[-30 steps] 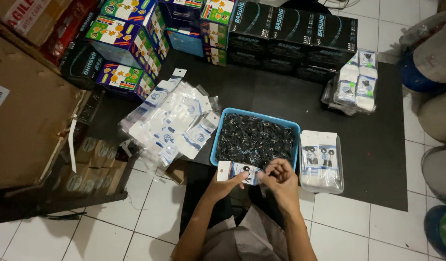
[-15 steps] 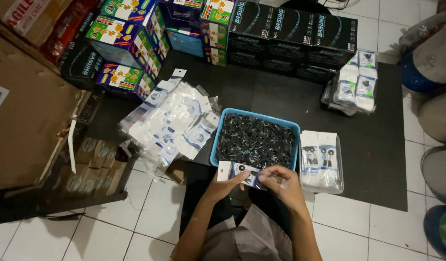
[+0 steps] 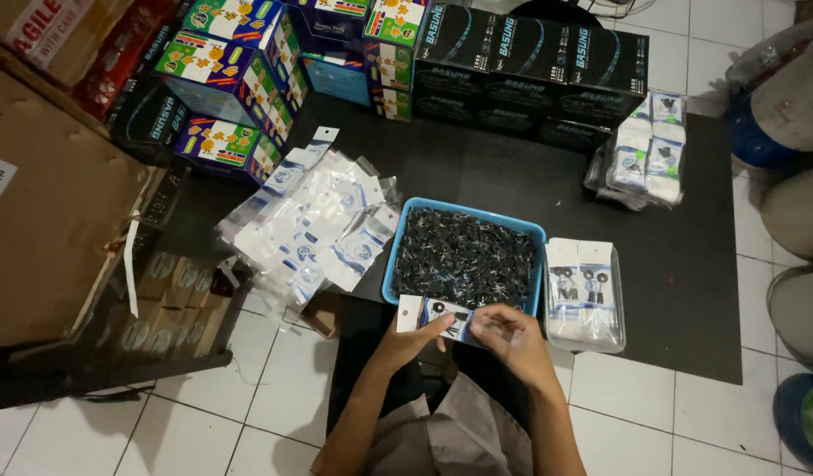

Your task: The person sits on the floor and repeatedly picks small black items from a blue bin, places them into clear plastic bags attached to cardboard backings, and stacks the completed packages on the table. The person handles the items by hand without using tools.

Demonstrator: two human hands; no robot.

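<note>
1. Right now both hands meet just in front of the blue tray (image 3: 464, 214), over the person's lap; between them sits a small packet (image 3: 434, 316), a white backing card with a blue print and a small dark part showing on it
2. Left hand (image 3: 404, 342): fingers pinched on the packet's lower left side, thumb lying along its face
3. Right hand (image 3: 512, 339): fingers curled in at the packet's right end; whether they grip the packet itself or a small dark piece against it, cannot tell, too small
4. Handling, as a judgement: packet looks very light, thin and bendy, with a slick film skin; likely to buckle if squeezed mid-face. Best held by the edges or the stiff card end, thumb on top
5. Blue tray is heaped with small black parts; these look tiny, hard, easy to spill
6. Stack of finished packets (image 3: 582, 295) lies touching the tray's right side, on the dark mat (image 3: 688, 264)
7. Loose empty sleeves (image 3: 318, 220) spread left of the tray; printed cartons (image 3: 530, 62) stand beyond
</note>
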